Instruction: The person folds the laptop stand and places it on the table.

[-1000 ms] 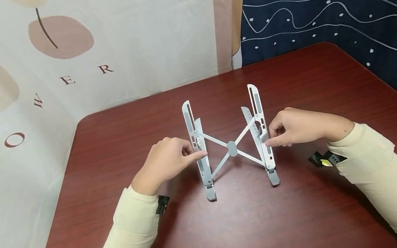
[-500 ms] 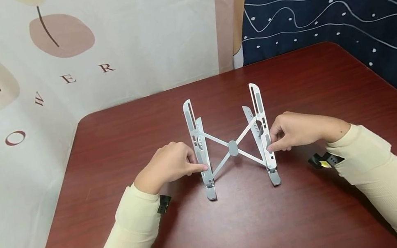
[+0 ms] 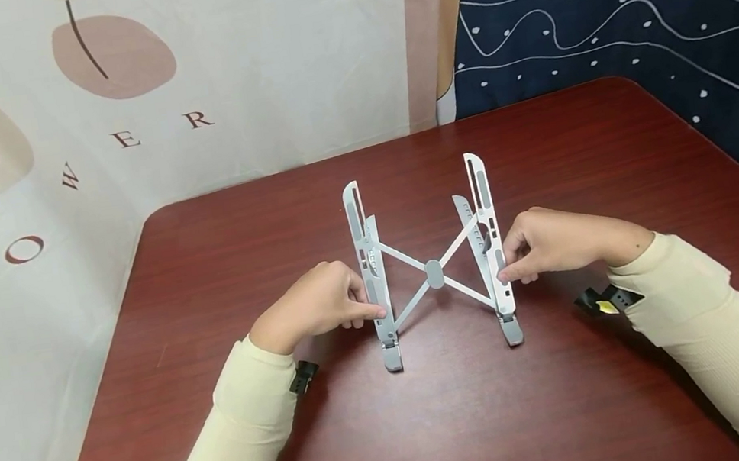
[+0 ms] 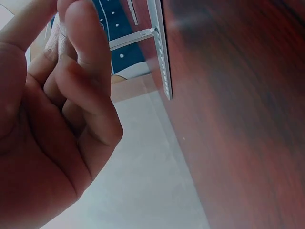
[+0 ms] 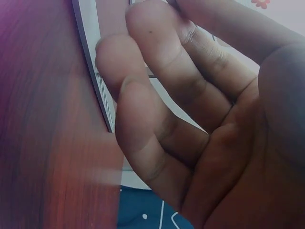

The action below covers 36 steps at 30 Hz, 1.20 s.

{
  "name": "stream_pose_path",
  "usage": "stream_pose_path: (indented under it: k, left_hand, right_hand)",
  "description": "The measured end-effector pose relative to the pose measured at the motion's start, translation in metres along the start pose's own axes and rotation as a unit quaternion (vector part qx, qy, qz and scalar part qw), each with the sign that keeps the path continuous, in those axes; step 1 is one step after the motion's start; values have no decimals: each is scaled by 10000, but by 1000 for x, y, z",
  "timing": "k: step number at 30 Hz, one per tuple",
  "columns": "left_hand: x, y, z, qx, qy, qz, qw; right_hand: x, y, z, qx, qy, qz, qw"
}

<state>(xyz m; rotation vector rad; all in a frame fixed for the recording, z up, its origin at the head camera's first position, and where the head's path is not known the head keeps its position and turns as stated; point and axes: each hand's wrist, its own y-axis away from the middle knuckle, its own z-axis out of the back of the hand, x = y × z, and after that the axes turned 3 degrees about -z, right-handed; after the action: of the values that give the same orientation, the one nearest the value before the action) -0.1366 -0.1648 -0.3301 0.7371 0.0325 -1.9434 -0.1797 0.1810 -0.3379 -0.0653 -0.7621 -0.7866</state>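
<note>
A silver folding laptop stand [image 3: 434, 274] stands unfolded on the table, its crossed bars meeting at a grey oval hub. Its two upper arms slope upward toward the back, with grey pads on top and small flip-out feet at the front. My left hand [image 3: 312, 303] pinches the left upper arm near its front end, thumb on top. On the other side, my right hand [image 3: 560, 239] pinches the right upper arm, thumb on its near part. In the left wrist view, curled fingers [image 4: 90, 90] appear beside the notched base rail [image 4: 163, 62]. The right wrist view shows curled fingers [image 5: 138, 114] too.
The dark red wooden table [image 3: 462, 419] reaches back to a pale printed cloth [image 3: 293, 63] and a navy cloth with white trees [image 3: 599, 18]. Black straps [image 3: 303, 377] are on both wrists below light yellow sleeves [image 3: 688, 291].
My left hand has slid down along the left upper arm toward its front end. My right hand has shifted slightly forward along the right arm. The stand stays in place.
</note>
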Motion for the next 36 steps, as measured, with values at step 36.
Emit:
stream_pose_path:
  k: [36]
  left_hand:
    - [5, -3, -2, 66, 459, -181, 9988]
  right_hand:
    - [3, -2, -3, -56, 16, -299, 9995]
